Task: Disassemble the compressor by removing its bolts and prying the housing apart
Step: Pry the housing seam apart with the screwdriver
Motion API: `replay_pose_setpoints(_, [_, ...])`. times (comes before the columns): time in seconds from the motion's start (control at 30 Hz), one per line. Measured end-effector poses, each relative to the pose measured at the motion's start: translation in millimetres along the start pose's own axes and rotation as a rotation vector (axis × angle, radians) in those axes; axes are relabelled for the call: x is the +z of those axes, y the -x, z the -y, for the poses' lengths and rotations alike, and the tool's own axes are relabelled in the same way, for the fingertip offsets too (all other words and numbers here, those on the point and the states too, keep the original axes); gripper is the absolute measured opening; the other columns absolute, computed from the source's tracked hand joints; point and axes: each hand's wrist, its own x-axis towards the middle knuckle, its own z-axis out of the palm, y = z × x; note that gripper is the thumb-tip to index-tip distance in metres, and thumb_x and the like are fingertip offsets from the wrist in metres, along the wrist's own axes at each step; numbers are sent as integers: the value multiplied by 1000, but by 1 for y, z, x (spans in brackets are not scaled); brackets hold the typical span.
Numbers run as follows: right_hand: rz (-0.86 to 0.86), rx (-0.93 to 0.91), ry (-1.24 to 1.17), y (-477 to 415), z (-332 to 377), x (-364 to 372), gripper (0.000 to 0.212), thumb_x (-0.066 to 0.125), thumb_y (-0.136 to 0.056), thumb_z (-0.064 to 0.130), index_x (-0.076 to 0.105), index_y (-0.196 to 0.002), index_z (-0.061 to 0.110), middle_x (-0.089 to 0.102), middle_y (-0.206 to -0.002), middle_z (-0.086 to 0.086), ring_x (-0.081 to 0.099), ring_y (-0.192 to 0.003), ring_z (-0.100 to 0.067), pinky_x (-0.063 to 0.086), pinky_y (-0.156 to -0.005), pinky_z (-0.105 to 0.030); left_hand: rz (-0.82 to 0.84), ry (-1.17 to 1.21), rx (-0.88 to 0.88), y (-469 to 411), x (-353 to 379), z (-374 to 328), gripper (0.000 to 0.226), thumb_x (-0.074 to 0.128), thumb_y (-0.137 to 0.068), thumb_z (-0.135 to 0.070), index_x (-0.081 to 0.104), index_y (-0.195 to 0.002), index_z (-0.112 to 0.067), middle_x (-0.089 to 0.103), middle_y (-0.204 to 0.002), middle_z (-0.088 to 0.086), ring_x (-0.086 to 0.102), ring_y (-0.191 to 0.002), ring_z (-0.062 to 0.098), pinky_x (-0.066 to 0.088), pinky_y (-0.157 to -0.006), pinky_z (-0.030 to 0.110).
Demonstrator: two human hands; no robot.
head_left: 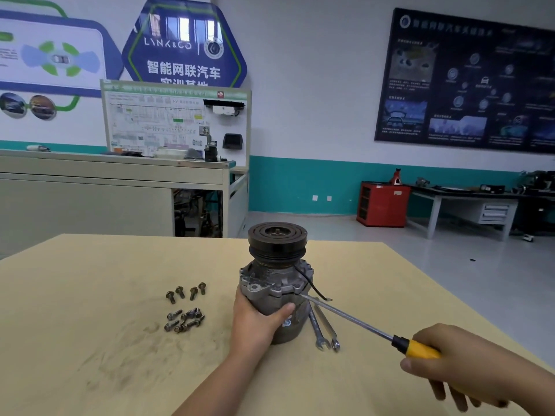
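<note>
My left hand [255,321] is gripping the upright compressor [277,283] while my right hand [459,358] is grasping the screwdriver [360,324], its tip touching the housing seam.

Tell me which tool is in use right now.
The yellow-handled screwdriver, held in the right hand, tip at the compressor seam; both wrenches lie on the table.
</note>
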Motion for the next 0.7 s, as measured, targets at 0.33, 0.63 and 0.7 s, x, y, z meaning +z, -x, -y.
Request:
replay_pose_setpoints(0.33, [-181, -70, 91, -2, 12, 31, 35, 58, -84, 53, 51, -78, 18, 46, -63, 9, 42, -43, 3, 31, -48, -12, 53, 15, 52, 4, -4, 10, 81, 90, -59, -18, 37, -115, -43, 52, -114, -28, 49, -94, -24, 38, -70, -4])
replay_pose_setpoints(0.63, [-221, -9, 156, 1, 10, 31, 35, 54, -83, 58, 46, -74, 25, 46, -71, 8, 47, -56, -1, 33, -51, -15, 51, 26, 64, 4, -4, 12, 87, 90, -60, -21, 36, -128, -33, 52, -117, -25, 49, -100, -14, 38, -70, -5])
replay_pose_setpoints(0.7, [-266, 2, 179, -1, 10, 39, 37, 51, -83, 62, 43, -74, 26, 47, -77, 8, 49, -68, -4, 34, -57, -17, 43, 24, 68, 4, -4, 12, 87, 90, -59, -22, 36, -128, -34, 51, -116, -25, 49, -98, -14, 38, -70, -4])
